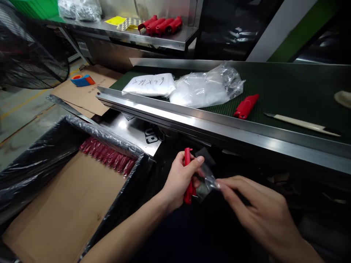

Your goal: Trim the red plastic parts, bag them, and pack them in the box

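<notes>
My left hand (pixel 181 177) is closed around a red plastic part (pixel 188 193), long and narrow, held upright. A small clear plastic bag (pixel 208 176) stretches between my two hands, beside the part. With thumb and forefinger, my right hand (pixel 251 206) pinches the bag's edge. Both hands are in front of the conveyor, below its metal rail (pixel 192 118). On the dark green belt lies another red part (pixel 246 106), with a pale-handled knife (pixel 301 123) to its right.
Two packs of clear bags, one stack (pixel 149 84) marked by hand and one loose heap (pixel 207 87), rest on the belt. Lower left, a lined box (pixel 55 212) holds a row of wrapped red parts (pixel 106 156). Several red parts (pixel 161 25) sit on the shelf; a fan (pixel 33 51) stands left.
</notes>
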`<state>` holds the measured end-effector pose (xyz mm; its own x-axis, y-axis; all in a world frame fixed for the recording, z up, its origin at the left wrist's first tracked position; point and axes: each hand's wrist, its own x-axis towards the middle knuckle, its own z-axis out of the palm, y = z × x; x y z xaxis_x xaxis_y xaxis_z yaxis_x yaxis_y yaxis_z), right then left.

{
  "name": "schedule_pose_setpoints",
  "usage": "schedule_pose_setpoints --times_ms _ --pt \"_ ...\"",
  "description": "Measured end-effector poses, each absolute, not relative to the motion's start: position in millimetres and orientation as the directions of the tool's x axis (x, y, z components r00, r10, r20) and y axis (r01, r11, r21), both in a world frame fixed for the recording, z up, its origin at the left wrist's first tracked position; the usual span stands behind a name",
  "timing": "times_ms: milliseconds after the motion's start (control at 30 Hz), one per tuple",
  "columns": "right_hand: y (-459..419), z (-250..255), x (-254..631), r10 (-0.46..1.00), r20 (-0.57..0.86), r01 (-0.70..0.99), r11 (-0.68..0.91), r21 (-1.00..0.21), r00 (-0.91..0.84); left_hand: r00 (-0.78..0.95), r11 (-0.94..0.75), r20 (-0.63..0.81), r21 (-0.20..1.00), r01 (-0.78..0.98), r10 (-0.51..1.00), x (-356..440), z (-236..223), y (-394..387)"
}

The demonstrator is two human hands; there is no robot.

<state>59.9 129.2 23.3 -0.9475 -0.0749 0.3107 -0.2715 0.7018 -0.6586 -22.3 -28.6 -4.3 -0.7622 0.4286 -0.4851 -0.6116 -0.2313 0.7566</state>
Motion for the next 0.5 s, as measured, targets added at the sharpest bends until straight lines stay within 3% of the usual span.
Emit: schedule_pose_setpoints --times_ms 100,167,333,500 --pt "127.1 17.3 57.0 0.157 0.117 0.021 0.679 -0.734 -0.981 -0.806 -0.197 -0.441 0.816 -0.543 0.395 -9.2 -1.1 -35.4" --pt "122.9 10.9 56.5 0.215 0.029 0.119 0.642 -0.758 -0.976 -0.8 -0.163 -0.417 0.836 -0.523 0.431 -0.7 -0.2 -39.5" --pt "111.4 -2.9 60.0 0.096 0.029 0.024 0.512 -0.859 -0.995 -0.807 -0.057 -0.379 0.891 -0.45 0.454 4.0 0.2 -41.5" --pt "113.3 -19.0 64.9 0.022 -0.246 0.231 0.433 -0.871 -0.969 -0.74 -0.034 -0.385 0.876 -0.481 0.552 -2.8 -6.5 -40.9"
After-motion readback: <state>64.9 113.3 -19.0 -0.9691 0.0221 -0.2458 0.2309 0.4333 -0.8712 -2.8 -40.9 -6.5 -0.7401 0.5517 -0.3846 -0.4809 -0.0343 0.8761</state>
